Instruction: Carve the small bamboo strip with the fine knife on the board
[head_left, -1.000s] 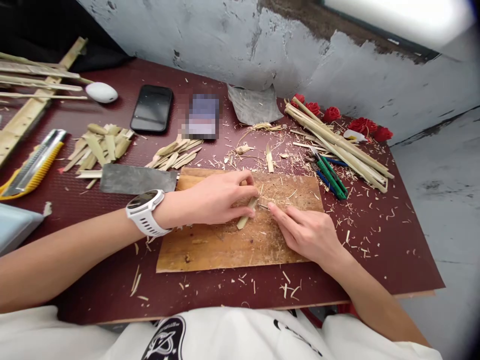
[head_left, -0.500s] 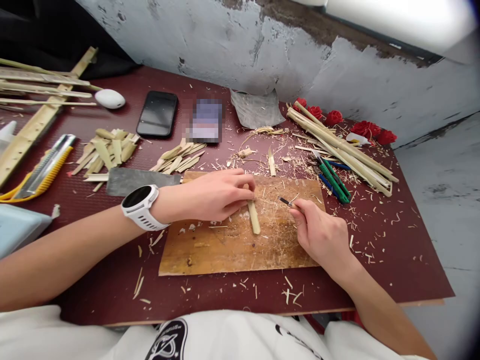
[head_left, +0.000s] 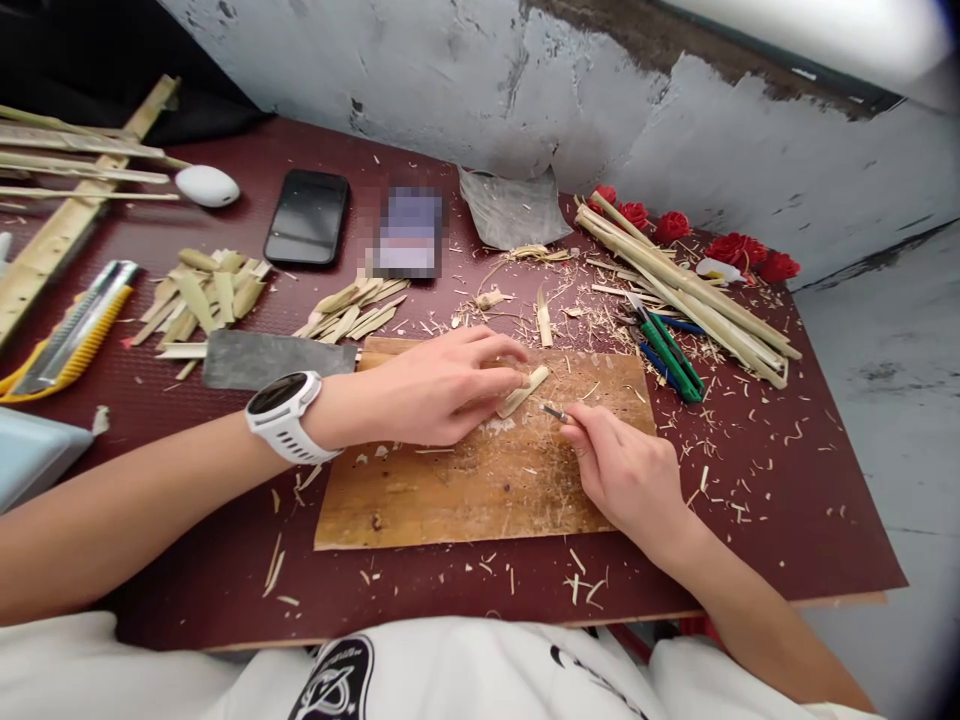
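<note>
A short pale bamboo strip [head_left: 531,388] lies slanted on the scratched wooden board [head_left: 420,510]. The fingertips of my left hand [head_left: 442,390] are closed on its near end, with the wrist wearing a white watch [head_left: 289,415]. A small carving knife [head_left: 553,412] is gripped in my right hand [head_left: 630,465]. Its dark blade points left, just below the strip and apart from it. Most of the knife's handle is hidden inside my fist.
Behind the board lie bamboo shavings, a grey flat blade [head_left: 277,360], cut bamboo pieces [head_left: 356,305] and a black phone [head_left: 307,217]. Green-handled pliers [head_left: 667,350], bamboo sticks [head_left: 690,290] and red roses [head_left: 731,252] are at the right. A yellow cutter [head_left: 82,330] sits left.
The bamboo strip has swung from pointing toward me to pointing away to the right. My right hand with the knife has moved slightly left, nearer to it.
</note>
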